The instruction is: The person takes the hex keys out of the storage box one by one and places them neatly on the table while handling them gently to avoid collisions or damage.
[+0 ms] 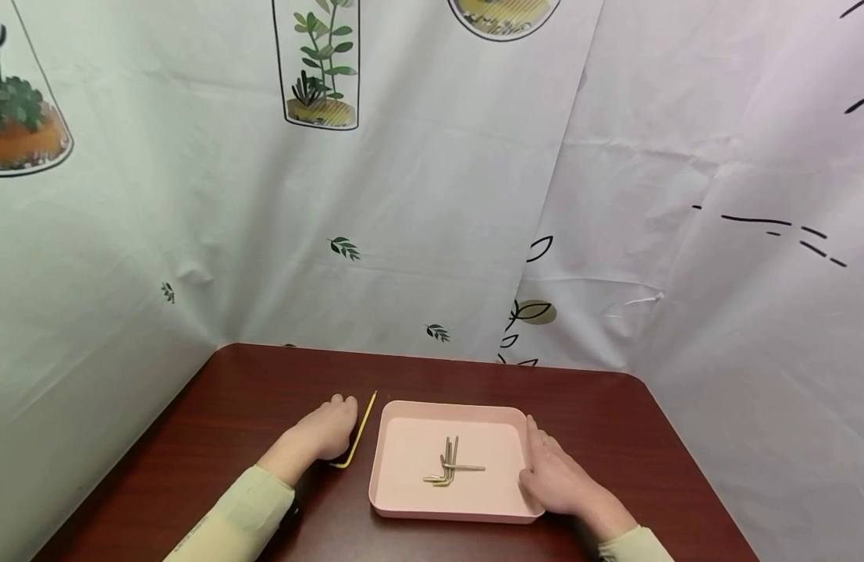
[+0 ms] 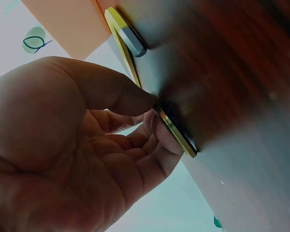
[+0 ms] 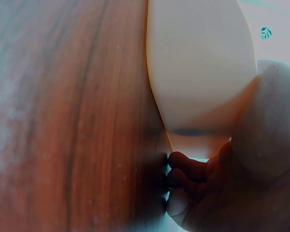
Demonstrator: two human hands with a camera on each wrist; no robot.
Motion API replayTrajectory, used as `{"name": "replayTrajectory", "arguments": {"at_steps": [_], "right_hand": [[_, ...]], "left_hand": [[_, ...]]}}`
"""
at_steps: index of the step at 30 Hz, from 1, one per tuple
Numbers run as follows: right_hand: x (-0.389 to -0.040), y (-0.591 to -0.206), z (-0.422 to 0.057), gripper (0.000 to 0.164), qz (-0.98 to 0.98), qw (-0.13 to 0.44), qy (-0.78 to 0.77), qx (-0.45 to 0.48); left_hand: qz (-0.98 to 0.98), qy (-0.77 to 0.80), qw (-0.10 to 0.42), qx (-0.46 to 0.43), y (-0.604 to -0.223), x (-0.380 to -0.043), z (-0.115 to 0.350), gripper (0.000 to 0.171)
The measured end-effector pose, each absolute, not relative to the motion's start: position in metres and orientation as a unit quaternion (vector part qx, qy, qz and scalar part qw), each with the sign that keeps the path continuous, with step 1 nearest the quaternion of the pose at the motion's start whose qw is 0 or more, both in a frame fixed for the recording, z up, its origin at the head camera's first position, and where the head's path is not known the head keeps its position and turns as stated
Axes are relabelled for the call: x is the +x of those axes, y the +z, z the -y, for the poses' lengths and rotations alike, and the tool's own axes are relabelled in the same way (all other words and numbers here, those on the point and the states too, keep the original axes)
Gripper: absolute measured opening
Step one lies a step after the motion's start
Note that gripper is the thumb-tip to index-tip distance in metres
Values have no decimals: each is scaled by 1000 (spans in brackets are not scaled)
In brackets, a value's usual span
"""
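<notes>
My left hand (image 1: 326, 428) is low over the table, left of the pink tray (image 1: 460, 517). In the left wrist view its thumb and fingers pinch a brass-coloured hex key (image 2: 176, 133), mostly hidden by the hand. Just right of that hand lies a yellow L-shaped hex key (image 1: 362, 431), its short leg pointing left; its dark tip shows in the left wrist view. Several brass-coloured hex keys (image 1: 449, 460) lie crossed inside the tray. My right hand (image 1: 560, 474) grips the tray's right side, thumb over the rim and fingers along the outside.
The dark red-brown table (image 1: 277, 375) has rounded far corners. A white printed cloth (image 1: 417, 195) hangs behind and at both sides of it. The tray has a low raised rim all round.
</notes>
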State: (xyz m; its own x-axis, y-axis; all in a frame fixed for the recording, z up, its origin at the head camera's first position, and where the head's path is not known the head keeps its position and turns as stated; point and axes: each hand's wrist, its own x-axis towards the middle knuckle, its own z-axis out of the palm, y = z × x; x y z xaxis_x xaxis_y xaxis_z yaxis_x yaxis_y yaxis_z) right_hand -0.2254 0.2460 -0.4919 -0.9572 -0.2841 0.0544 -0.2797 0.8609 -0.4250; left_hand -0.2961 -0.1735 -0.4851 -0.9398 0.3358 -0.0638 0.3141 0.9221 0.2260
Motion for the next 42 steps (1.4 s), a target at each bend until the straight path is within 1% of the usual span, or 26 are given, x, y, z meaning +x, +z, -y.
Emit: {"name": "replayTrajectory", "arguments": {"at_steps": [4, 7, 9, 11, 13, 18, 25, 26, 32, 36, 39, 42], "right_hand": [[-226, -491, -246, 89, -964, 5, -223, -147], [-226, -491, -245, 89, -963, 5, -222, -150], [-226, -491, -246, 89, -964, 5, -221, -150], [-226, -491, -246, 89, -964, 5, -221, -150], [-227, -490, -246, 89, -964, 5, -221, -149], [-227, -489, -245, 89, -964, 6, -222, -148], [-226, -491, -244, 88, -963, 10, -224, -147], [-226, -491, -244, 88, -963, 10, -225, -147], [-225, -493, -246, 89, -963, 6, -228, -147], [-225, -494, -246, 89, -964, 5, -226, -143], [-225, -493, -246, 89, -964, 2, -226, -143], [-225, -494, -247, 88, -963, 5, -228, -145]], "left_hand": [[-977, 112, 42, 176, -494, -304, 177, 30], [-978, 108, 43, 175, -500, -309, 179, 31], [-978, 104, 41, 178, -511, -318, 182, 31], [-978, 107, 51, 173, -516, -324, 183, 30], [-978, 104, 56, 170, -526, -332, 186, 27], [-982, 93, 50, 154, -543, -345, 188, 21], [-983, 109, 60, 133, -527, -333, 180, 24], [-984, 106, 57, 135, -532, -336, 181, 24], [-982, 116, 59, 136, -527, -333, 176, 14], [-981, 118, 71, 136, -530, -337, 175, 6], [-981, 118, 77, 136, -529, -338, 174, 7], [-981, 125, 77, 129, -508, -321, 167, 6]]}}
